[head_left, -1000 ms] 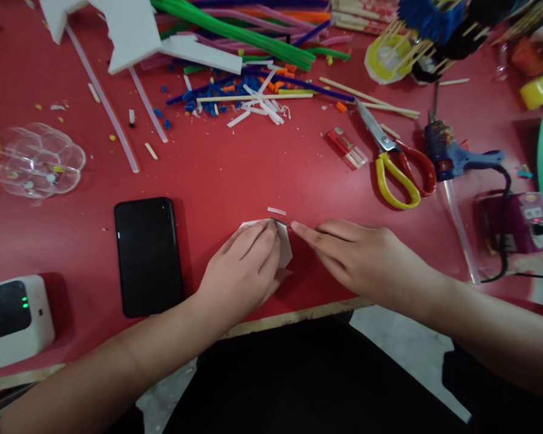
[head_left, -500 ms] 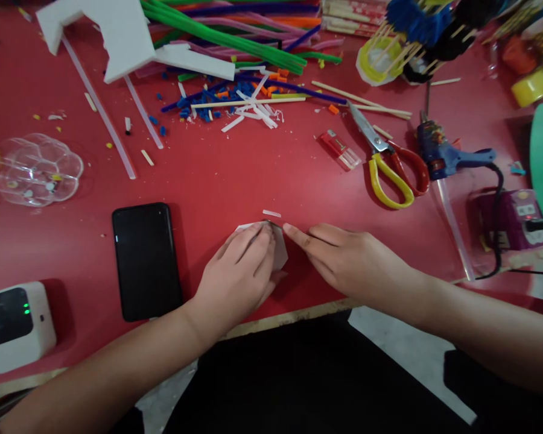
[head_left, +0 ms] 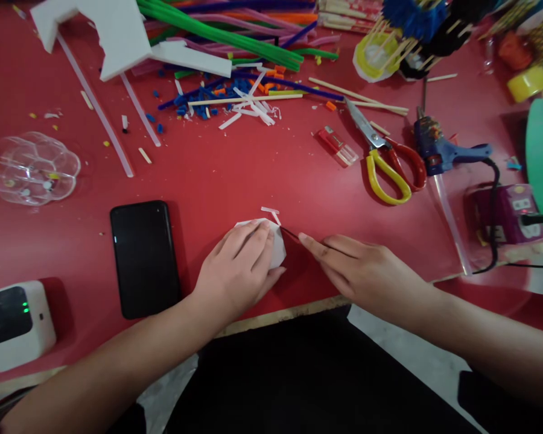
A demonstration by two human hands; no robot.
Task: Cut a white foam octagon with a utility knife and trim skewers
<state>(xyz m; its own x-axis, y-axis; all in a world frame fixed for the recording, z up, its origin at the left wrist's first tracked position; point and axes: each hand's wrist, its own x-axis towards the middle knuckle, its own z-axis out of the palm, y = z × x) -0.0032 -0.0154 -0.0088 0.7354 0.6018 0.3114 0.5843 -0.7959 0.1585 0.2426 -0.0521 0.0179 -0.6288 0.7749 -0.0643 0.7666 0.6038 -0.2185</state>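
Note:
My left hand (head_left: 239, 262) lies over a small white piece with angled edges (head_left: 278, 248), which looks like foam board, and holds it against the red table. Its fingers cover most of the piece; the thumb rests at its lower right side. In my right hand (head_left: 353, 265) is a thin dark blade (head_left: 290, 232), pinched between the fingers, its handle end hidden. The blade's tip reaches the upper right edge of the white piece. Just beyond that edge lie two narrow white offcuts (head_left: 270, 210), close together.
A black phone (head_left: 145, 259) and a white device (head_left: 15, 325) lie to the left. Scissors (head_left: 389, 157), a red sharpener-like item (head_left: 338, 146) and a blue glue gun (head_left: 438, 147) are on the right. Pipe cleaners (head_left: 221, 30), foam scraps and sticks spread across the back.
My right hand has drawn back to the right, showing more of the blade. A second white strip now lies beside the first, at the piece's corner.

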